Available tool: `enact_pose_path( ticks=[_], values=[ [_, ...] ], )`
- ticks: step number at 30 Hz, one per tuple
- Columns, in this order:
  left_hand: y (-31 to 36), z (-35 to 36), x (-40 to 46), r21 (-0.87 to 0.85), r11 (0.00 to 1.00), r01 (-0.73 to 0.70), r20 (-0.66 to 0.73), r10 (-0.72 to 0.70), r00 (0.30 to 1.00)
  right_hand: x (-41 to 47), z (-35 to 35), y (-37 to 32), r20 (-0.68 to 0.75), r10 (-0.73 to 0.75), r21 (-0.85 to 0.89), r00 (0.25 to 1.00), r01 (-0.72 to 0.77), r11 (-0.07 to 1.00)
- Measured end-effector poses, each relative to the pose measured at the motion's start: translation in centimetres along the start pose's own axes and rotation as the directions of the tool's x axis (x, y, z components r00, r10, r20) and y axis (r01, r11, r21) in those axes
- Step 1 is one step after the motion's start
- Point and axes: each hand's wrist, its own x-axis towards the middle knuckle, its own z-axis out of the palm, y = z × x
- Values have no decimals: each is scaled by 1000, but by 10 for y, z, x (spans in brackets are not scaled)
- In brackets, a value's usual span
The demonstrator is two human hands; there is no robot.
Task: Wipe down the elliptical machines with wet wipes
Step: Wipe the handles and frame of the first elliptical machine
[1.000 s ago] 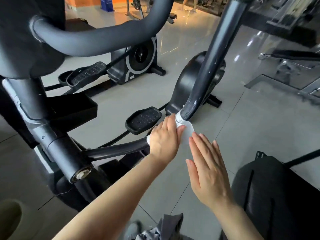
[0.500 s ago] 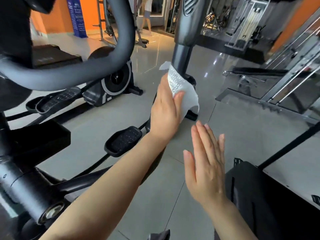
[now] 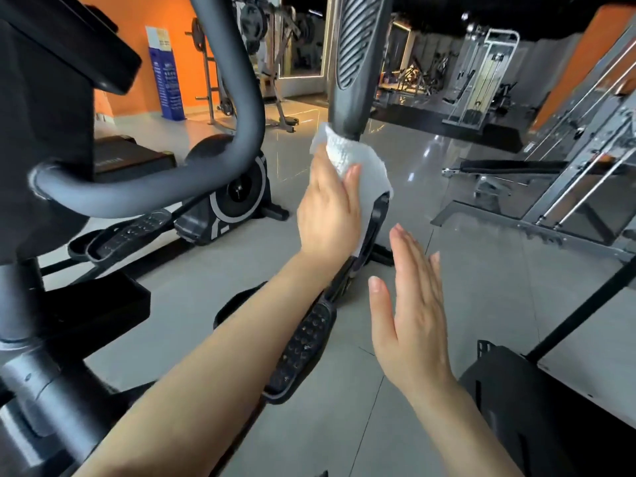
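since the earlier frame left hand [image 3: 327, 215] has carried wet wipe [image 3: 347, 166] up the handlebar [image 3: 354, 63]; grip clamps wipe round it. right hand [image 3: 413, 304] hovers flat, fingers straight. mid-wipe; next, judged: ribbed section above.

No readable text. Blue standing banner [image 3: 167, 82] at eleven o'clock, against the orange wall [image 3: 137, 46], printed with white lettering too blurred to read.

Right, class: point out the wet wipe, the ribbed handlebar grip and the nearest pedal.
wet wipe [image 3: 361, 166], head view, its bunched middle.
ribbed handlebar grip [image 3: 354, 46], head view, ribbed face.
nearest pedal [image 3: 303, 346], head view, studded tread.
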Motion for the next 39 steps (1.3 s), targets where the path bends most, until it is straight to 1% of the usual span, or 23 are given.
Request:
enact_pose_path(
  ticks=[3, 6, 9, 13, 15, 17, 21, 24, 26, 28, 30, 32, 34, 36, 39],
  values=[
    [12, 3, 23, -45, 999, 13, -60, -15, 998, 4, -2, 2, -34, 10, 21, 999, -9, 1000],
    [9, 5, 12, -65, 998, 7, -27, -8, 1000, 1, 1, 1, -35, 6, 46, 999, -5, 999],
    [-10, 10, -15, -43, 998, 44, -20, -45, 999, -7, 5, 0, -5, 1, 49, 1000, -1, 999],
    [-58, 12, -81, 1, 994, 107, 106, -107, 989, -17, 6, 2, 29, 11, 47, 1000, -12, 999],
    [-68, 10, -94, 38, 990, 134, 111, -137, 984, -21, 4, 5, 39, 21, 41, 999, -22, 999],
    [-58, 11, -84, 23, 987, 161, 74, -163, 984, -24, 1, 9, 44, 39, 37, 998, -41, 998],
    [-11, 18, -32, -89, 981, 173, -91, -181, 979, -25, -5, 14, 32, 61, 27, 998, -62, 998],
    [23, 20, 7, -144, 970, 194, -230, -224, 947, -28, -9, 19, 35, 81, 21, 996, -82, 996],
    [32, 23, 14, -169, 969, 181, -312, -226, 923, -31, -12, 23, 38, 95, 24, 995, -96, 995],
    [27, 26, 6, -163, 975, 149, -344, -198, 918, -35, -11, 26, 42, 106, 23, 993, -107, 994],
    [10, 28, -11, -150, 982, 116, -318, -159, 934, -40, -9, 28, 50, 106, 14, 993, -107, 994],
    [-12, 29, -31, -115, 993, 34, -283, -65, 957, -43, -6, 28, 53, 94, 7, 994, -94, 996],
    [-30, 28, -45, -78, 993, -84, -274, 59, 960, -46, -1, 26, 58, 88, 11, 994, -89, 996],
    [-42, 28, -54, -40, 989, -143, -245, 129, 961, -50, 4, 25, 78, 89, 12, 993, -90, 996],
    [-57, 28, -69, 31, 974, -226, -145, 229, 963, -57, 8, 24, 106, 93, 21, 990, -96, 995]
  ],
)
